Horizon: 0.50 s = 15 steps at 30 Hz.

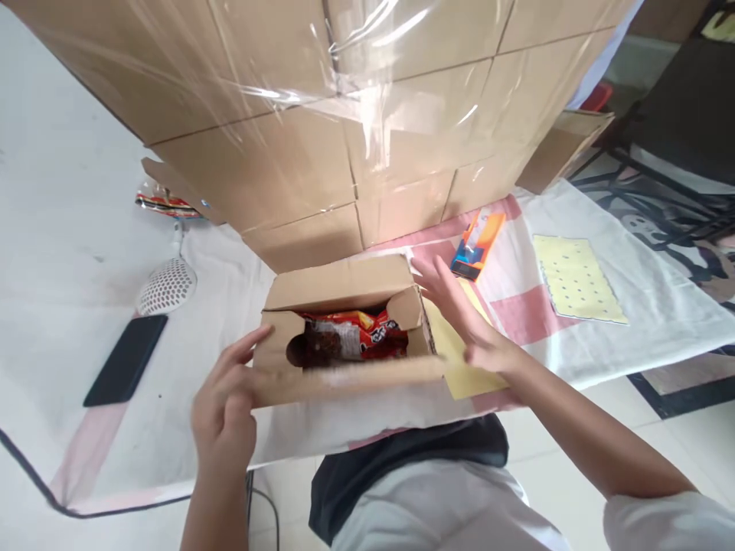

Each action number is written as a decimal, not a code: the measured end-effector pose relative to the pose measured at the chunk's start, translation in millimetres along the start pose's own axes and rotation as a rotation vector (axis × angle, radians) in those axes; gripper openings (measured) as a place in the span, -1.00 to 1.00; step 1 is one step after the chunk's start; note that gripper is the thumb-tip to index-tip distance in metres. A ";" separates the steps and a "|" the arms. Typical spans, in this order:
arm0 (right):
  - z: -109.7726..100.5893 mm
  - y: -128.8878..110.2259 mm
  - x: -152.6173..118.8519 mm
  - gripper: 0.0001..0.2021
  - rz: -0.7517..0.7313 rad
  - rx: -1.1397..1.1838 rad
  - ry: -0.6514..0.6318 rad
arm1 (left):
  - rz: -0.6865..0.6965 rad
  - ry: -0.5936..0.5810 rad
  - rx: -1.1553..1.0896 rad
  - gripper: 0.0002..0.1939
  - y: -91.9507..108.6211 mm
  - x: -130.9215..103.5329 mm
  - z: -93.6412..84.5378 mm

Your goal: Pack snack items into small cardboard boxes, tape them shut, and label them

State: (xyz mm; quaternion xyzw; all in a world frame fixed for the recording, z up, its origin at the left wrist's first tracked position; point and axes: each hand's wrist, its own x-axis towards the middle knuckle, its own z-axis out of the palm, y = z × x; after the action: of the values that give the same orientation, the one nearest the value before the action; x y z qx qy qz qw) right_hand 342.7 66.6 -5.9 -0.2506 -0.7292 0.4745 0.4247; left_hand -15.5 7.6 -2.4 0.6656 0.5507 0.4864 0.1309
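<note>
On the table (318, 432) | open box (373, 373), red packet (379, 333) laid inside | left hand (227, 402) curled at left end, grip unclear; right hand (459, 310) spread wide, right end | flaps (344, 283) best handled with box steadied

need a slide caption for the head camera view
Left hand and right hand at opposite ends of an open cardboard box with red packaging inside.

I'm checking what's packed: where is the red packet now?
In the head view, the red packet lies inside the open box, just below centre, between the left hand and the right hand.
</note>
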 end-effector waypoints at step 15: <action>25.2 -17.5 3.2 -0.57 -0.118 -0.388 0.130 | 0.775 -0.227 0.518 -0.35 30.1 24.1 18.0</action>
State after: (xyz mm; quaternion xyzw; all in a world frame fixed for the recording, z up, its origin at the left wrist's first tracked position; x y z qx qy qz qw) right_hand 320.1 49.5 6.4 -0.3146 -0.7913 0.2826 0.4417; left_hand 15.0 24.1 22.3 0.8814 0.3473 0.2707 -0.1709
